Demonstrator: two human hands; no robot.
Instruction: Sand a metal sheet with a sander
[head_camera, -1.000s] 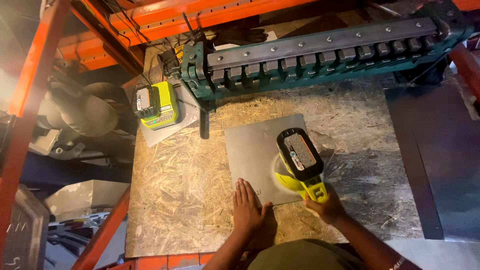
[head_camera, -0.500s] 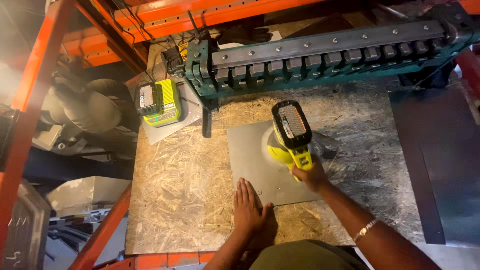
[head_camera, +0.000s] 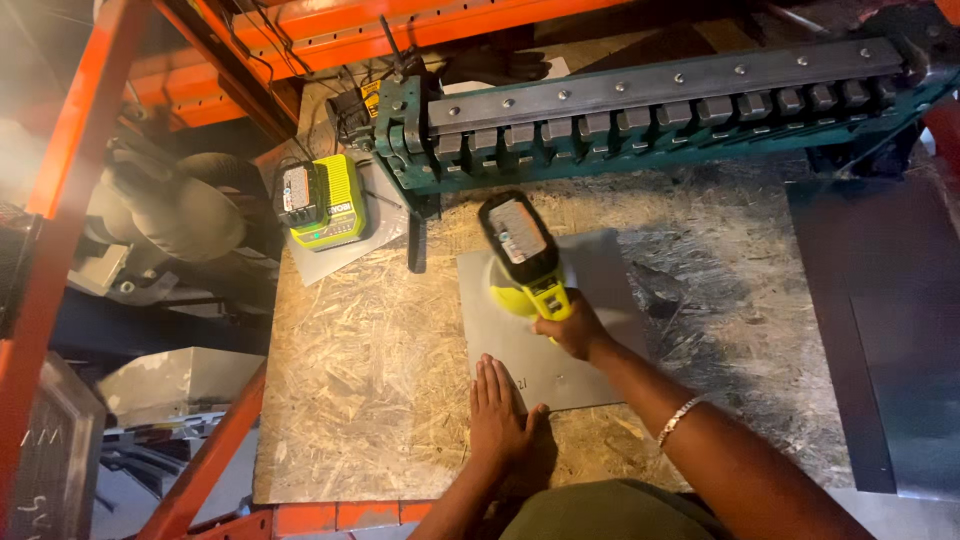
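Head view: right hand (head_camera: 572, 330) fingers grip the yellow cordless sander (head_camera: 525, 258) on the metal sheet (head_camera: 590, 350); left hand (head_camera: 498, 412) fingers lie flat, pinning its edge.

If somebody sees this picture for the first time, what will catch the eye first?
The yellow sander, gripped by the right hand, stands on the grey metal sheet mid-bench. The left hand lies flat on the sheet's near edge. Behind them runs a long green metal brake, with a yellow battery charger at far left.
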